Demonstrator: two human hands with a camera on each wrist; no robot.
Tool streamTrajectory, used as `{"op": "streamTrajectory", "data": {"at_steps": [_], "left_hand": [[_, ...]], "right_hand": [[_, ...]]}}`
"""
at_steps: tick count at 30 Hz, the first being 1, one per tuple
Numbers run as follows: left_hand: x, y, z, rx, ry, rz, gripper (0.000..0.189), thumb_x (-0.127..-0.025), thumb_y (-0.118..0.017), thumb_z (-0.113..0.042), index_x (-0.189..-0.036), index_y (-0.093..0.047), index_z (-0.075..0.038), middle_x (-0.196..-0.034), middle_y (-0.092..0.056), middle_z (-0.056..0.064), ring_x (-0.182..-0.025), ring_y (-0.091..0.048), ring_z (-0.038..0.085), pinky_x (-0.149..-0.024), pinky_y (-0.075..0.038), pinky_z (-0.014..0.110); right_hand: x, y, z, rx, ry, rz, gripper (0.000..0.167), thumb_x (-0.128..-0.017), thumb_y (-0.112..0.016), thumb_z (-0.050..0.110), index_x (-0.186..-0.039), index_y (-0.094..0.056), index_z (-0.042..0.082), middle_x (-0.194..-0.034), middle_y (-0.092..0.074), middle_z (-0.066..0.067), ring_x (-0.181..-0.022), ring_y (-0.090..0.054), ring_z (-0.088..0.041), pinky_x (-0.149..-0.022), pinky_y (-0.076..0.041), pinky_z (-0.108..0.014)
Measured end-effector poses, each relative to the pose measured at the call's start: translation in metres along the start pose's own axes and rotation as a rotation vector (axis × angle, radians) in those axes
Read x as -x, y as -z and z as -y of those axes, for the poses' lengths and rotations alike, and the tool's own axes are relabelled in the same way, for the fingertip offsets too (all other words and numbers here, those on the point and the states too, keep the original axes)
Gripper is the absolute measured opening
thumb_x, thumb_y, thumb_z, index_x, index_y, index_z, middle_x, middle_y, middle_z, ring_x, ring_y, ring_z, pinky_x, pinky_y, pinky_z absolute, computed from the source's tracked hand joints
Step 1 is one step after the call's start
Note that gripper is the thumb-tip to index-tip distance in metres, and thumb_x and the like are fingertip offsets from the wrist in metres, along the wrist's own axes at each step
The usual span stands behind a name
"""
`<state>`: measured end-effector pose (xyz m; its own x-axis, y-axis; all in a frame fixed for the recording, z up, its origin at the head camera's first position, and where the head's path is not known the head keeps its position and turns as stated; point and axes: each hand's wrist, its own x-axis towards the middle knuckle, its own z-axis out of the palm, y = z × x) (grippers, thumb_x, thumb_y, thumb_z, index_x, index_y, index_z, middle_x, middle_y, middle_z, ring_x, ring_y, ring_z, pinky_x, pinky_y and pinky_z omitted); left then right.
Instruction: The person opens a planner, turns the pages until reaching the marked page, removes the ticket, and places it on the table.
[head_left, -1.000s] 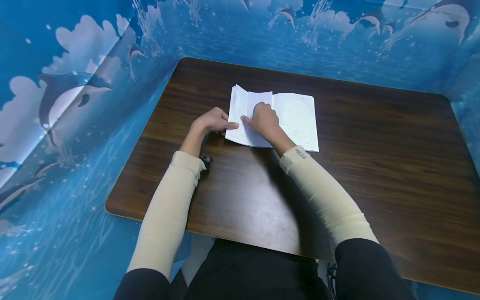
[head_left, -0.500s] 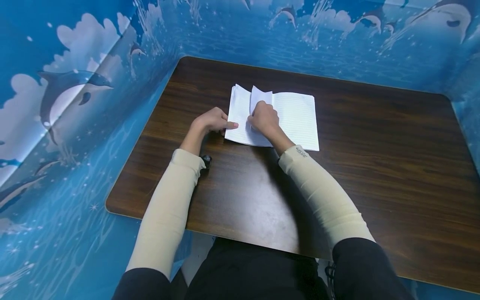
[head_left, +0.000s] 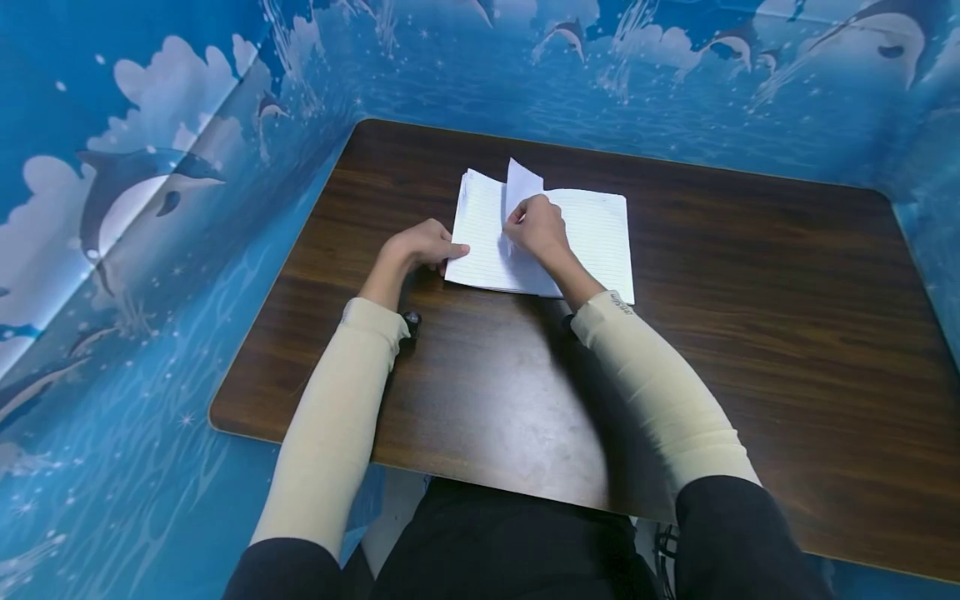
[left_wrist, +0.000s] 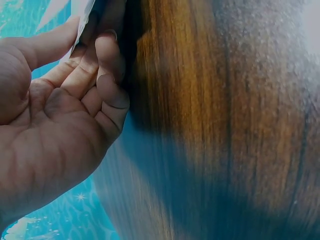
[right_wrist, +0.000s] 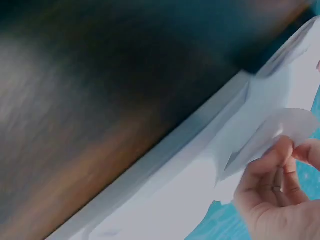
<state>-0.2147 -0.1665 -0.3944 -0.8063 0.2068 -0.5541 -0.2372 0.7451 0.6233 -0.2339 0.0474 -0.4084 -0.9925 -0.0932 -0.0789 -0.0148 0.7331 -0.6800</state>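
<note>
An open notebook (head_left: 592, 233) with white lined pages lies on the brown table. At its left edge, my left hand (head_left: 423, 243) grips the pages, thumb on top; in the left wrist view the fingers of that left hand (left_wrist: 75, 100) curl under the paper edge (left_wrist: 85, 24). Over the left half of the notebook, my right hand (head_left: 540, 227) pinches a single page (head_left: 522, 185) that stands raised near the middle fold. The right wrist view has thumb and fingers of the right hand (right_wrist: 275, 195) holding this curved page (right_wrist: 285, 125).
The dark wooden table (head_left: 750, 333) stretches well to the right of the notebook. Blue dolphin-print walls (head_left: 480, 92) border its back and left sides. Dark wrist straps show at the cuffs of both cream sleeves (head_left: 337, 417).
My right hand has drawn the page from lying on the left half up toward the fold, where it now stands raised. The left hand stays at the notebook's left edge.
</note>
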Motion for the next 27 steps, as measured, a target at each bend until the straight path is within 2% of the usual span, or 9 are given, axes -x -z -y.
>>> {"op": "streamTrajectory", "data": {"at_steps": [8, 15, 19, 23, 27], "left_hand": [[0.001, -0.001, -0.003, 0.027, 0.008, 0.005, 0.049, -0.11, -0.063, -0.031, -0.067, -0.052, -0.009, -0.057, -0.057, 0.0, -0.055, -0.043, 0.011, -0.073, -0.044, 0.032], [0.0, -0.003, -0.003, 0.019, 0.026, -0.018, 0.05, -0.11, -0.063, -0.032, -0.065, -0.054, -0.011, -0.059, -0.06, 0.0, -0.061, -0.049, 0.014, -0.072, -0.043, 0.031], [0.001, -0.004, -0.005, 0.016, 0.027, -0.022, 0.049, -0.109, -0.063, -0.031, -0.066, -0.054, -0.011, -0.059, -0.059, 0.0, -0.062, -0.05, 0.014, -0.069, -0.042, 0.031], [0.002, -0.005, -0.006, 0.008, 0.036, -0.028, 0.047, -0.109, -0.062, -0.03, -0.066, -0.056, -0.011, -0.059, -0.059, 0.0, -0.061, -0.05, 0.014, -0.067, -0.042, 0.03], [-0.001, -0.006, -0.006, -0.003, 0.041, -0.039, 0.047, -0.109, -0.063, -0.031, -0.068, -0.057, -0.011, -0.059, -0.059, 0.0, -0.062, -0.05, 0.015, -0.069, -0.042, 0.031]], "right_hand": [[0.0, 0.024, -0.007, -0.127, 0.013, -0.043, 0.018, -0.1, -0.067, 0.015, -0.106, -0.077, 0.002, -0.093, -0.078, -0.014, -0.058, -0.06, -0.004, -0.061, -0.044, -0.021], [0.002, 0.05, -0.01, -0.173, 0.01, -0.068, 0.02, -0.102, -0.067, 0.017, -0.111, -0.077, 0.003, -0.088, -0.074, -0.007, -0.063, -0.064, -0.007, -0.062, -0.048, -0.021], [0.001, 0.069, -0.015, -0.204, -0.038, -0.099, 0.019, -0.102, -0.066, 0.016, -0.113, -0.076, 0.004, -0.089, -0.067, -0.001, -0.068, -0.063, -0.007, -0.064, -0.052, -0.02], [0.0, 0.09, -0.02, -0.274, -0.133, -0.104, 0.023, -0.105, -0.065, 0.018, -0.121, -0.074, 0.006, -0.113, -0.069, -0.007, -0.087, -0.067, -0.011, -0.079, -0.061, -0.025], [-0.001, 0.111, -0.027, -0.354, -0.21, -0.114, 0.029, -0.107, -0.063, 0.021, -0.131, -0.073, 0.008, -0.142, -0.065, -0.012, -0.111, -0.066, -0.018, -0.094, -0.062, -0.03]]}}
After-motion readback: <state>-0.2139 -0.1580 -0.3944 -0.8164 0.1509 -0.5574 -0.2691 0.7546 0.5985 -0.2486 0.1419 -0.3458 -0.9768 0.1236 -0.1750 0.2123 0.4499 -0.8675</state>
